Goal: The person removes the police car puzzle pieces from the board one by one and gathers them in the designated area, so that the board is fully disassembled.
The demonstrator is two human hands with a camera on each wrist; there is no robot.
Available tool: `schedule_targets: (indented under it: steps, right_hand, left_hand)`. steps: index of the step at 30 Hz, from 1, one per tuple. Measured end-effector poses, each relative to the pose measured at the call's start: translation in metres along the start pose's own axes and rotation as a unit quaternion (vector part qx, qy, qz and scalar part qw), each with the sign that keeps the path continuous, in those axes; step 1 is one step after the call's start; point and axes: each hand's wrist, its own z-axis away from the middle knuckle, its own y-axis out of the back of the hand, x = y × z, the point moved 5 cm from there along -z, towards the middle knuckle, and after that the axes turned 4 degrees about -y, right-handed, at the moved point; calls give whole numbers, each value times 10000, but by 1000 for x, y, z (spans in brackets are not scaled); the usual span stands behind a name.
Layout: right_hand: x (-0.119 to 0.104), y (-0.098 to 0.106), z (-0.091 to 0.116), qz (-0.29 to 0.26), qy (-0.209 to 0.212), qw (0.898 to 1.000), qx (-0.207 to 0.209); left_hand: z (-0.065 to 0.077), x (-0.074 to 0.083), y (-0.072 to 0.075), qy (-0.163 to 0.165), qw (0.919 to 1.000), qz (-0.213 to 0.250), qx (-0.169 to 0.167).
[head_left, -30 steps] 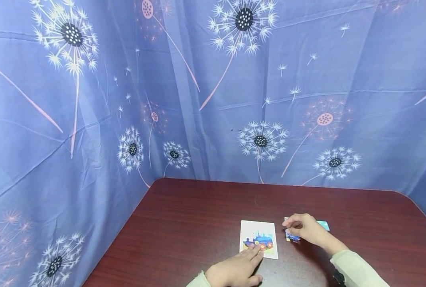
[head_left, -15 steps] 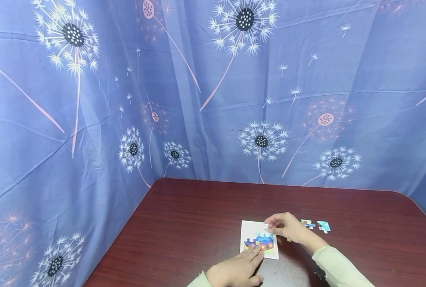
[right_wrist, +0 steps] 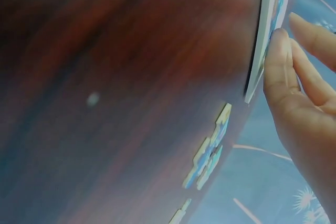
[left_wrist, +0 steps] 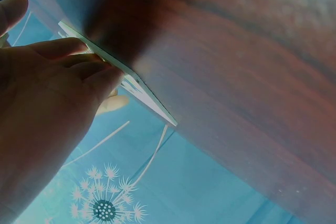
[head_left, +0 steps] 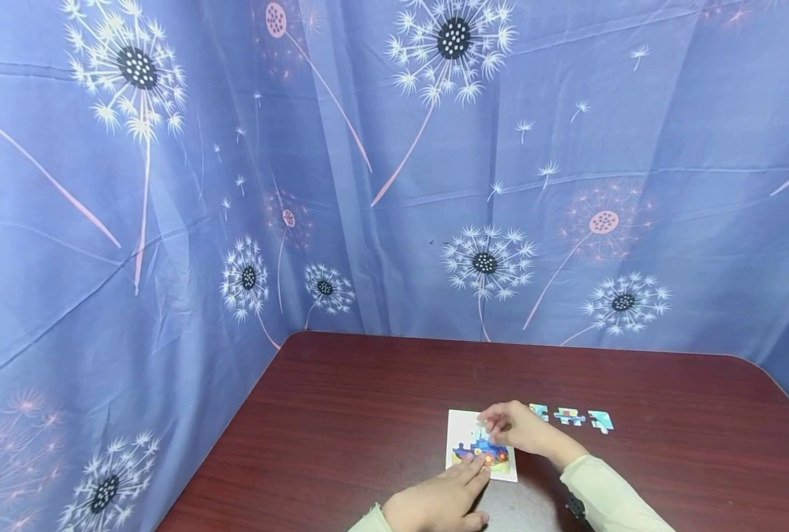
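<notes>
A white puzzle board (head_left: pixel 459 423) lies on the table, bearing a blue train picture (head_left: pixel 464 448) with orange wheels. My left hand (head_left: pixel 437 493) rests flat with straight fingers on the board's near edge, and the left wrist view shows those fingers (left_wrist: pixel 100 72) along its rim. Over the upper right of the board is my right hand (head_left: pixel 517 428), its thumb and fingers bent together, pinching a small puzzle piece mostly hidden by them. The right wrist view has the right thumb (right_wrist: pixel 278 51) close at the board's edge.
Loose jigsaw pieces lie right of the board: one partly behind the right hand (right_wrist: pixel 207 150), a middle one (head_left: pixel 569 416) and a light-blue one (head_left: pixel 600 421). The dark red wooden table (head_left: pixel 341 414) is bounded by a blue dandelion-print curtain (head_left: pixel 381 258) at the back and left.
My right hand has moved left from the loose pieces to over the board, uncovering pieces on the table. My left hand has stayed in place on the board.
</notes>
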Motion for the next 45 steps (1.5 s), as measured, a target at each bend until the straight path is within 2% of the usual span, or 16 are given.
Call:
schedule_targets:
  steps: [10, 17, 27, 45]
  right_hand:
    - [5, -3, -1, 431, -120, 9990, 72]
    - [2, -4, -3, 374, -62, 9992, 118]
    - [2, -3, -3, 286, 4, 9993, 238]
    - [1, 1, -4, -523, 153, 9978, 375]
  left_hand:
    - [-1, 1, 4, -68, 9999, -91, -32]
    - [-2, 0, 4, -75, 9998, -93, -132]
    - [-2, -1, 1, -60, 9999, -81, -81]
    - [-2, -1, -2, 58, 10000, 13, -62]
